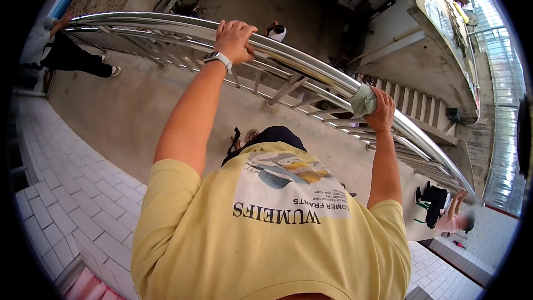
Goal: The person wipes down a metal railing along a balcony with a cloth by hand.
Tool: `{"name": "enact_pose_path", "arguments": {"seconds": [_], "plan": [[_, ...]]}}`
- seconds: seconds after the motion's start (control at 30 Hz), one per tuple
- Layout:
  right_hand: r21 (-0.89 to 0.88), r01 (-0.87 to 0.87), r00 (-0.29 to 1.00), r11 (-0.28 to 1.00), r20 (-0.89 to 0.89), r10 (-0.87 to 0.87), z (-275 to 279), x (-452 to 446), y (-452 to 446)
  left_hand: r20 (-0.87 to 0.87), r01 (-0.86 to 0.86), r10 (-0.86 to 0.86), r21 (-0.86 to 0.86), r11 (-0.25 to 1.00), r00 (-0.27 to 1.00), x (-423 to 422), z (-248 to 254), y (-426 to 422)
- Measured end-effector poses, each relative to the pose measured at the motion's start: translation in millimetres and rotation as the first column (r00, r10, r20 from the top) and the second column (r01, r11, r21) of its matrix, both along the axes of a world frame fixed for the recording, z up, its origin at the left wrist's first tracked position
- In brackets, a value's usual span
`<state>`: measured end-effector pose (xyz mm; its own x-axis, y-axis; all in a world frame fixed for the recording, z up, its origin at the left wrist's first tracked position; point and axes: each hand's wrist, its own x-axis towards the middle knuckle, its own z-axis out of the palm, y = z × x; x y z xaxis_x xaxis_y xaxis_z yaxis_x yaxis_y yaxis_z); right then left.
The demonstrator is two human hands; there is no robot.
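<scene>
A shiny metal railing (311, 68) curves across the view in front of me. My left hand (236, 40), with a watch (216, 57) on its wrist, grips the top rail with its fingers wrapped over it. Farther right, my right hand (381, 110) is closed around a pale grey-green cloth (363, 100). The cloth is pressed against the top rail, and the hand partly hides it. Below the top bar run thinner bars and slanted supports.
At the far left a person (72, 55) has a hand on the railing. Another person (447, 211) sits at the right by its end. Beyond and below are a concrete staircase (413, 103), a lower floor and a person (276, 31). A white tiled wall (83, 189) stands at the left.
</scene>
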<state>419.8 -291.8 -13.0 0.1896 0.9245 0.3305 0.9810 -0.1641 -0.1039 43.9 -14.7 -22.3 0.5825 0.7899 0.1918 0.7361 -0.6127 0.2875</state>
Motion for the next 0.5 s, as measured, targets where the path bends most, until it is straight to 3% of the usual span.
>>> {"name": "enact_pose_path", "arguments": {"seconds": [0.2,0.5], "plan": [[0.014,0.022,0.999,1.0,-0.05,-0.022,0,-2,3,0.024,0.009,-0.009,0.021,1.0,1.0,-1,-3,1],[-0.128,0.078,0.993,0.989,-0.083,-0.088,6,2,8,0.024,0.0,-0.002,0.093,0.996,1.0,2,-10,3]]}}
